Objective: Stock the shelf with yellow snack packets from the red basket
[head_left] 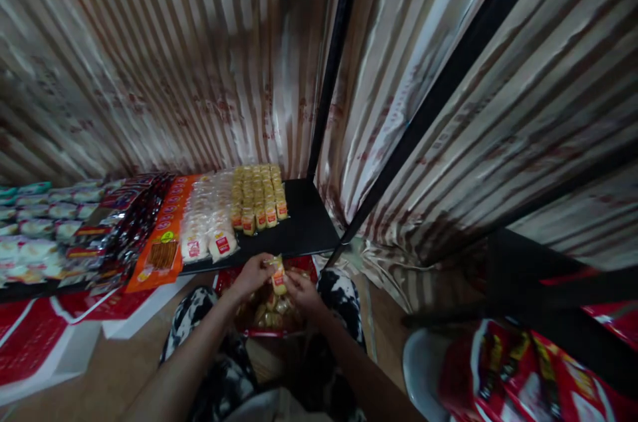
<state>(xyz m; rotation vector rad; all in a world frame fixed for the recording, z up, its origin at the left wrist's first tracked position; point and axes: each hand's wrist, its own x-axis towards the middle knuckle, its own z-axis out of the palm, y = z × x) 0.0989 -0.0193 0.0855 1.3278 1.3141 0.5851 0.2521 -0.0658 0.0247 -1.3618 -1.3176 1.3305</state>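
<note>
Between my two hands is a small yellow snack packet [278,277] with a red-and-white label, held upright. The fingers of my left hand [256,274] pinch its upper left side. My right hand [303,292] grips its lower right side. Just below them, between my knees, sits a red box [264,333] with several more wrapped yellow snacks [274,312] in it. Ahead on the black shelf [312,226] stand rows of matching yellow packets [256,199], their labels facing me.
Left along the shelf are white packets [209,222], an orange bag [162,242], dark shiny packets [119,229] and pale packets [44,229]. Black metal posts [331,70] rise before a striped curtain [199,63]. Red bags [528,369] and a white stool [423,369] are at lower right.
</note>
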